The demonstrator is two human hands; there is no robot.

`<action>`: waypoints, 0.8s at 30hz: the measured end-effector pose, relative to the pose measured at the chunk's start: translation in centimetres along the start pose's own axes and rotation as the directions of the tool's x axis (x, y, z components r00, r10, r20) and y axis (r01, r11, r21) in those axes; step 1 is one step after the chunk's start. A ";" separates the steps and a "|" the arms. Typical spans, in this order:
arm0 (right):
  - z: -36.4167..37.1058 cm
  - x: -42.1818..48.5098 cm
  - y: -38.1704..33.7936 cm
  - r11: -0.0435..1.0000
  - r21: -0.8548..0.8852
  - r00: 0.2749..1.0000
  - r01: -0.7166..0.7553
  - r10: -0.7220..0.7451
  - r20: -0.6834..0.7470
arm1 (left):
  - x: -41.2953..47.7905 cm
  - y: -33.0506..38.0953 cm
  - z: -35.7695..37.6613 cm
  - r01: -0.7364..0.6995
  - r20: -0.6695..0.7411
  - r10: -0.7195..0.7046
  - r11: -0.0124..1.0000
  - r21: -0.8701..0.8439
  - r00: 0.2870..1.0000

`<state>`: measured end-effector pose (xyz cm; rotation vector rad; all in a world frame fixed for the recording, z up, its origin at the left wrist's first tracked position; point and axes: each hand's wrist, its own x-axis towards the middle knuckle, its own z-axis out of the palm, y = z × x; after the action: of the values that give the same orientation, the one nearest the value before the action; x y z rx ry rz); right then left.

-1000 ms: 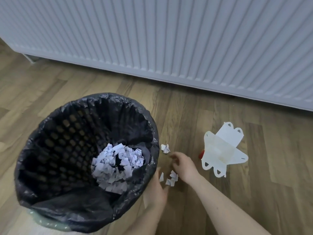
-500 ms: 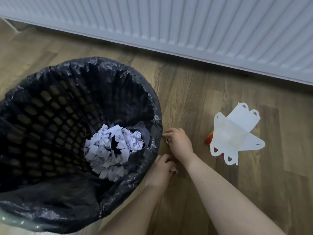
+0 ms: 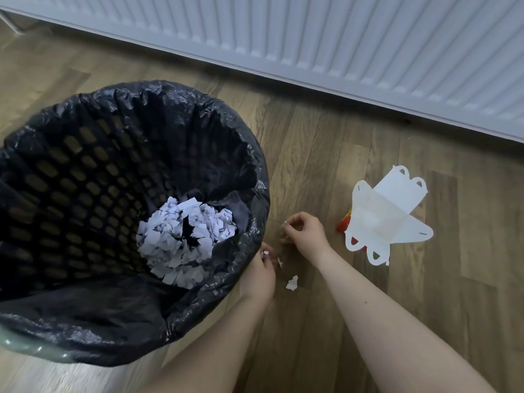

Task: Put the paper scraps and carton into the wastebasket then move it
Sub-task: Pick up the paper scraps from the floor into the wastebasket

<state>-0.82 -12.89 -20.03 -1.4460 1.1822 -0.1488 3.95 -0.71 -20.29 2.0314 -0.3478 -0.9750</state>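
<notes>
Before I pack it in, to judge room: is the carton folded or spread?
Spread. The carton lies opened flat on the floor, flaps splayed outward.

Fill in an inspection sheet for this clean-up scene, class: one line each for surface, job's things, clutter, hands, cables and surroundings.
Surface: wooden floor, bare planks.
Job's things: wastebasket with black liner, a pile of paper scraps inside; one loose scrap on the floor between the arms; flattened white carton lying right of the hands.
Clutter: something red and yellow partly under the carton, unclear what.
Hands: left hand beside the basket rim, pinching small scraps; right hand curled, contents unclear.
Cables: nothing seen.
Surroundings: white ribbed radiator along the far edge.
</notes>
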 end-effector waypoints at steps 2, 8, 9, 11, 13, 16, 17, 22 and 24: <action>-0.4 -1.0 -0.3 0.984 0.165 0.994 -0.074 0.060 0.088 | 0.0 0.4 0.0 0.050 0.013 -0.049 0.998 -0.045 0.999; -0.9 -3.0 0.6 0.975 -0.167 0.988 -0.145 0.152 0.029 | -0.3 0.1 -0.8 0.036 0.056 -0.043 0.993 0.112 0.998; -0.8 -3.4 1.1 0.962 -0.233 0.988 -0.139 0.151 0.031 | -0.4 -0.3 -1.0 -0.008 0.076 -0.010 0.974 0.225 0.997; -0.8 -4.3 2.1 0.922 -0.371 0.988 -0.114 0.143 0.051 | -0.5 -1.4 -1.4 -0.120 0.142 0.063 0.890 0.440 0.988; -1.0 -5.1 3.0 0.831 -0.554 0.989 -0.051 0.119 0.087 | -0.5 -2.3 -1.6 -0.239 0.214 0.139 0.784 0.572 0.967; -1.3 -5.8 3.8 0.678 -0.734 0.986 0.044 0.091 0.143 | -0.6 -2.7 -1.7 -0.335 0.271 0.207 0.709 0.621 0.940; -1.3 -5.8 4.0 0.642 -0.765 0.985 0.059 0.086 0.148 | -0.7 -2.7 -1.7 -0.339 0.279 0.205 0.712 0.615 0.938; -0.7 -6.0 4.3 0.598 -0.793 0.979 0.116 0.065 0.193 | -1.2 -2.8 -1.6 -0.351 0.300 0.202 0.707 0.614 0.932; -0.5 -6.2 4.4 0.626 -0.770 0.977 0.127 0.055 0.205 | -1.2 -2.8 -1.6 -0.356 0.305 0.204 0.700 0.619 0.930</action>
<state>-6.50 -7.87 -20.20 -2.1873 1.0764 0.5684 4.05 2.61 -21.29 2.3914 -1.2543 -0.9524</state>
